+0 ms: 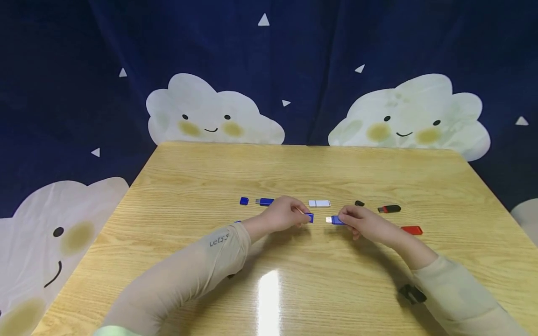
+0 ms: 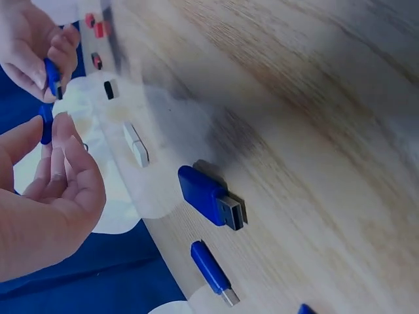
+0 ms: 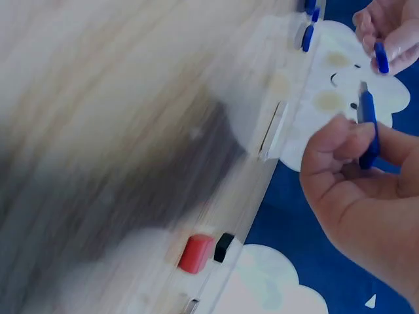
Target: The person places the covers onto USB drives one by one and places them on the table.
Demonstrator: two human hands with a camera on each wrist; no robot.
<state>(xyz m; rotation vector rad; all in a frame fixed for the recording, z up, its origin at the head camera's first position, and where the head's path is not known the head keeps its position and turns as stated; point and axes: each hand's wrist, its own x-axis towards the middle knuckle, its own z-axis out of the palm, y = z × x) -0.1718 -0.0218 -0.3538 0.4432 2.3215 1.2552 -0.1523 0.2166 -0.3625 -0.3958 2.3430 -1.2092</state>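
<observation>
My left hand (image 1: 286, 214) pinches a small blue cap (image 1: 310, 218) between thumb and fingertips. To its right, my right hand (image 1: 366, 225) grips a blue USB stick (image 1: 337, 220), its bare metal plug pointing left at the cap. A short gap separates plug and cap. In the left wrist view the cap (image 2: 46, 124) is held upright close to the other hand's stick (image 2: 52, 73). The right wrist view shows the stick (image 3: 368, 131) between thumb and curled fingers, raised over the table.
Behind the hands lie a blue cap (image 1: 244, 201), an uncapped blue USB stick (image 1: 265, 202), a white USB stick (image 1: 320, 203), a black cap (image 1: 359, 203) and a black-and-red USB stick (image 1: 389, 209). A red piece (image 1: 413, 230) lies beside the right wrist. Another uncapped blue stick (image 2: 201, 194) shows nearer the left wrist.
</observation>
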